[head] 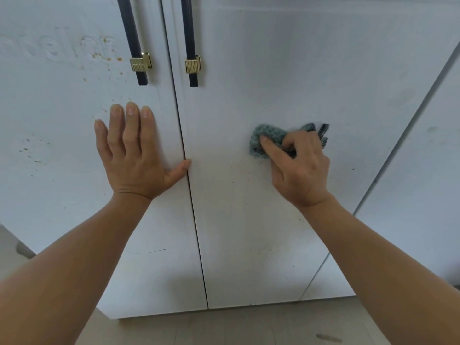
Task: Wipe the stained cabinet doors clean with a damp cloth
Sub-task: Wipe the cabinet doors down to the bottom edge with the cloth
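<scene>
1. Bare forearms sit nearest the lens, the left forearm (pixel 74 257) and the right forearm (pixel 385 257), both reaching up and away toward the cabinet.
2. The right-hand white cabinet door (pixel 249 70) is flat and matt. It is closed, its edge against its neighbour along a thin dark seam.
3. The left-hand white cabinet door (pixel 62 195) is also closed. Faint raised lettering shows near its top left but cannot be read.
4. A further pale cabinet panel (pixel 423 195) stands at the far right, beyond a slanted gap.
5. A pale tiled floor (pixel 224 327) runs below the door bottoms.
6. The left hand (pixel 134 155) lies flat on the left-hand door. Its fingers are straight and close together, and the thumb is spread out to the seam. It grips nothing.
7. The right hand (pixel 301 170) is on the right-hand door at about mid-height. Its fingers are curled round the cloth, and the index finger is extended along it.
8. The crumpled grey-green woven cloth (pixel 263 140) is bunched under the right fingers and pressed to the right-hand door. A frayed dark end pokes out past the knuckles.
9. Two black ribbed bar handles, one (pixel 133 41) on the left-hand door and one (pixel 190 41) on the right, flank the seam. Each carries a ribbed brass collar near its lower end.
10. Brown specks (pixel 109 58) are scattered over the left-hand door, above and to the left of the flat hand. Finer dots pepper the right-hand door below the cloth.
</scene>
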